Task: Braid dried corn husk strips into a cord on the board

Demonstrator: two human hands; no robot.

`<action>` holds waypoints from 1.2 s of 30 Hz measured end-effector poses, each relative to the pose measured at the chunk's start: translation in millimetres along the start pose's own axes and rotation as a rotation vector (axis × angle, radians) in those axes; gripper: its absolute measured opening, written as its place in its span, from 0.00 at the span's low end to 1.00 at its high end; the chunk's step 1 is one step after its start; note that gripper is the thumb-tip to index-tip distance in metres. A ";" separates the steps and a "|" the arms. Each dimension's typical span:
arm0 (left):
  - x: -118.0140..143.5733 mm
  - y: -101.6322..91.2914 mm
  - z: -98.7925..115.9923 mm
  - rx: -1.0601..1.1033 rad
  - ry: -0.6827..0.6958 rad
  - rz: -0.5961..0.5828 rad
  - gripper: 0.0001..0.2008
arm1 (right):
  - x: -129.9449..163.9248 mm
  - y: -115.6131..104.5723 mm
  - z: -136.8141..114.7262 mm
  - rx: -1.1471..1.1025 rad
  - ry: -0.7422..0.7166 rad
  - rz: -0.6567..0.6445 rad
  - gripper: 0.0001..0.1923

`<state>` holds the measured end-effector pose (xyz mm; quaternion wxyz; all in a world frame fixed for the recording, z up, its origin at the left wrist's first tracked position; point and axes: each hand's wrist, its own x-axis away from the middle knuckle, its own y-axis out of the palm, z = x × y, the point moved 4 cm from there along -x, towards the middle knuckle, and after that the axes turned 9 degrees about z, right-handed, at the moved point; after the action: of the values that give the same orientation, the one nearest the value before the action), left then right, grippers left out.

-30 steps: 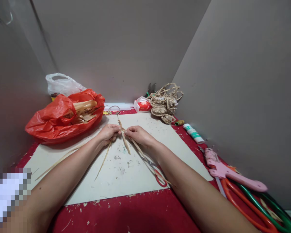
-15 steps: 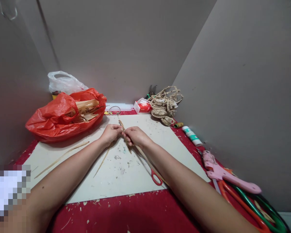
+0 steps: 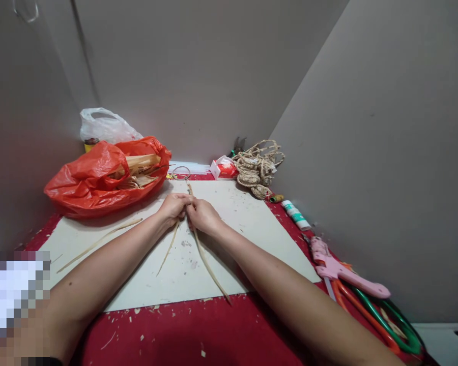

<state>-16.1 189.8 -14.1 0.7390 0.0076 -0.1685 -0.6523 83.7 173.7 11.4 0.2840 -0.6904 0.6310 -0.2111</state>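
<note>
Left hand (image 3: 173,207), right hand (image 3: 202,214) knuckle-to-knuckle, fingers apparently pinched.

Soft, even indoor light falls from above, moderately bright; no hard glare, only a mild sheen on the crinkled red plastic bag (image 3: 107,175); faint, diffuse shadows lie beneath the forearms on the pale cardboard sheet (image 3: 229,203) covering the worktop; the centre is sharp; wide-angle distortion slants the grey walls and stretches the arms toward the bottom edge; a pixelated block masks the lower left corner.
</note>
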 end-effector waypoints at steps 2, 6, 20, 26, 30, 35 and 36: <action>-0.1 -0.8 2.2 0.018 -0.015 0.018 0.03 | 1.4 -11.3 -5.1 0.066 -0.060 -0.053 0.11; 2.7 0.1 9.7 0.051 -0.054 -0.023 0.03 | -10.7 -44.2 -5.4 0.146 -0.147 0.168 0.18; 5.6 0.4 6.5 -0.085 -0.060 -0.031 0.06 | -27.3 -10.7 24.2 -0.318 0.240 -0.350 0.17; 4.8 -5.3 13.8 -0.239 0.063 -0.030 0.07 | -20.7 -6.3 20.1 -0.685 0.328 -0.505 0.15; 0.4 -11.3 16.2 -0.248 0.010 -0.084 0.07 | -18.3 -6.9 19.0 -0.672 0.375 -0.385 0.15; 1.7 -14.6 22.8 -0.357 -0.034 -0.104 0.03 | -16.4 -1.5 19.9 -0.608 0.380 -0.296 0.12; 4.1 -13.5 25.4 -0.402 -0.020 -0.115 0.02 | -15.9 -0.1 20.2 -0.597 0.380 -0.284 0.12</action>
<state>-35.2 189.2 7.6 0.6855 -0.1368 -0.0418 -0.7138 95.1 192.1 -2.6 -0.0837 -0.7719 0.6042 -0.1793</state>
